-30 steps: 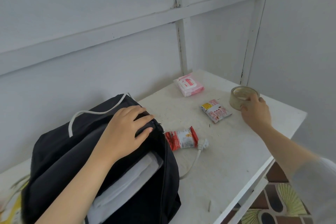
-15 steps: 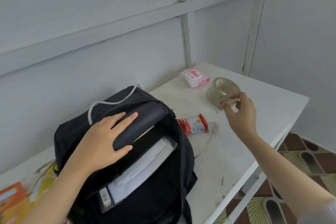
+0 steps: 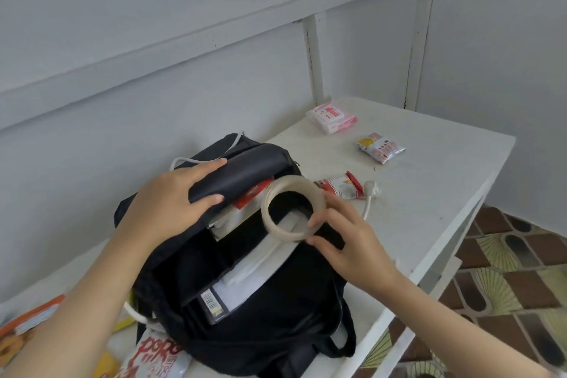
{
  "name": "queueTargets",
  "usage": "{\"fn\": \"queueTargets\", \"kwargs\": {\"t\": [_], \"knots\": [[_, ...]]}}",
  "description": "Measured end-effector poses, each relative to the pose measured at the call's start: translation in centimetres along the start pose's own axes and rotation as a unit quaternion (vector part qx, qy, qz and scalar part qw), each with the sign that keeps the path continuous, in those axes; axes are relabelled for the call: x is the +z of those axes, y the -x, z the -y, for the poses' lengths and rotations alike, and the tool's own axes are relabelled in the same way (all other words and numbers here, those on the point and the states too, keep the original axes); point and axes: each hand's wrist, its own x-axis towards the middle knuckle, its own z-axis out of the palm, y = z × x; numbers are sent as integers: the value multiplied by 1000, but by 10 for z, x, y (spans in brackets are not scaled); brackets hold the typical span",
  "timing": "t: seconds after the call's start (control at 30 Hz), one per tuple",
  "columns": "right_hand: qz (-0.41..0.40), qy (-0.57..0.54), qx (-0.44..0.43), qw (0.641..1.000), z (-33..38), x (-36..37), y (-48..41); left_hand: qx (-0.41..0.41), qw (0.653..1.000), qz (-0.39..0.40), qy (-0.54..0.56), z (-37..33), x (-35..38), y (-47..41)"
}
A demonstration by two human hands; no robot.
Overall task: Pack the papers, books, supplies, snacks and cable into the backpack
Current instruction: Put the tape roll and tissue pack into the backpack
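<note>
A left hand [image 3: 171, 202] grips the raised top flap of a black fabric backpack [image 3: 276, 310] lying open on a white bench [image 3: 429, 209]. The fingers of the right hand [image 3: 346, 242] pinch a translucent roll of tape [image 3: 293, 184] just above the opening, over white papers [image 3: 254, 261] inside. A red snack packet [image 3: 339, 187] and a white cable [image 3: 372, 192] lie beside the backpack.

Left hand [image 3: 171, 205] centre-left, palm down, fingers laid over backpack flap [image 3: 245, 172], thumb tucked under its edge; forearm enters from near left. Right hand [image 3: 346, 242] centre, thumb and fingertips pinching tape roll [image 3: 291, 182]; bare forearm enters from near right.
</note>
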Motion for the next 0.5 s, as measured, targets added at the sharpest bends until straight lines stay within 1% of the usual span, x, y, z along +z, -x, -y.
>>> {"fn": "queueTargets", "kwargs": {"t": [0.07,0.17,0.27,0.37,0.43,0.5], "knots": [[29,47,-7,998,-3,10,4,4,1000,-4,5,0,-1,1],[43,110,-3,993,-4,19,0,7,1000,0,-7,-2,1,3],[54,136,15,989,-3,18,-6,24,1000,-2,-11,-4,6,5],[47,87,29,995,-1,10,-9,48,999,-3,-1,-6,14,2],[15,43,39,998,-3,3,-10,59,998,-19,29,-16,21,-2],[-30,29,54,998,-8,-3,-15,77,993,-38,83,-38,31,-6]]}}
